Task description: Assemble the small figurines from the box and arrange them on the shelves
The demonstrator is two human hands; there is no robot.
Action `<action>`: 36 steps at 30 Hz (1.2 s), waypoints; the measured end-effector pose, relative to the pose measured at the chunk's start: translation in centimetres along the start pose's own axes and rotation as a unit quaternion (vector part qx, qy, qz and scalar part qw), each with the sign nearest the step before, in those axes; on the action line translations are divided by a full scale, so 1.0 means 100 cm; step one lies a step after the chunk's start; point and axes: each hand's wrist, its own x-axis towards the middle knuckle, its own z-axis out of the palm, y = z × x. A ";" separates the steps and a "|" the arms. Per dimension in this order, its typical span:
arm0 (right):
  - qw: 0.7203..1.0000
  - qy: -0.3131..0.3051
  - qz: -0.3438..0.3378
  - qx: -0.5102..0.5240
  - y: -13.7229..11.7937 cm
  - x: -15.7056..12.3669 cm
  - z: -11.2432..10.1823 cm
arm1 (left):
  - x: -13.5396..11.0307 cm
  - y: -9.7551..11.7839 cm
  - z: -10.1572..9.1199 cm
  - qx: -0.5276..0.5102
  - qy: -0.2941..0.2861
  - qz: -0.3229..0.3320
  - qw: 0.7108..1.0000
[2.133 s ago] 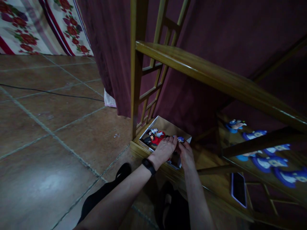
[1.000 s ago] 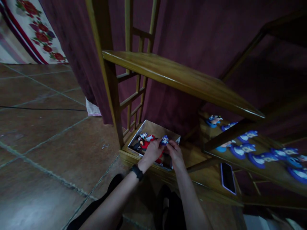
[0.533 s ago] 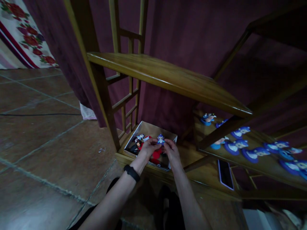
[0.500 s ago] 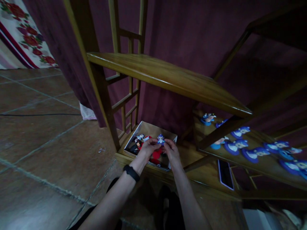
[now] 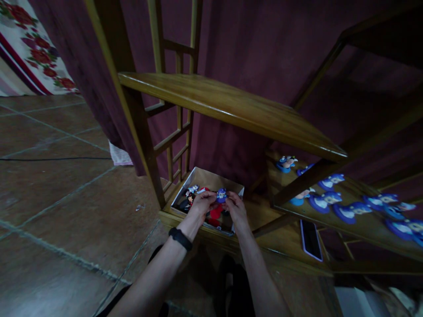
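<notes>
A small blue figurine (image 5: 221, 195) is pinched between the fingertips of my left hand (image 5: 202, 205) and my right hand (image 5: 235, 210), just above an open cardboard box (image 5: 211, 179). The box sits on the bottom shelf of a wooden rack (image 5: 231, 105) and holds more small figures, red, dark and white ones. A black band is on my left wrist. Both hands are closed on the figurine.
A row of several blue figurines (image 5: 333, 207) lies on the lower right shelf. A phone (image 5: 310, 240) lies flat on the bottom board. A dark red curtain (image 5: 251, 48) hangs behind the rack. A black cable (image 5: 53, 158) crosses the tiled floor at left.
The view swung right and the hands lifted a blue figurine out of the box. In the last half second the figurine has tipped over between the fingers.
</notes>
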 end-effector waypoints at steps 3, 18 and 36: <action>1.000 0.007 -0.004 0.004 0.000 0.000 0.000 | 0.001 0.000 0.000 0.000 -0.012 0.004 1.000; 0.999 -0.024 -0.007 0.028 -0.004 0.000 0.000 | -0.001 0.006 -0.002 -0.035 -0.038 0.015 0.999; 0.998 -0.028 -0.057 -0.021 0.004 0.007 -0.002 | 0.003 0.007 -0.001 -0.052 -0.039 -0.004 0.998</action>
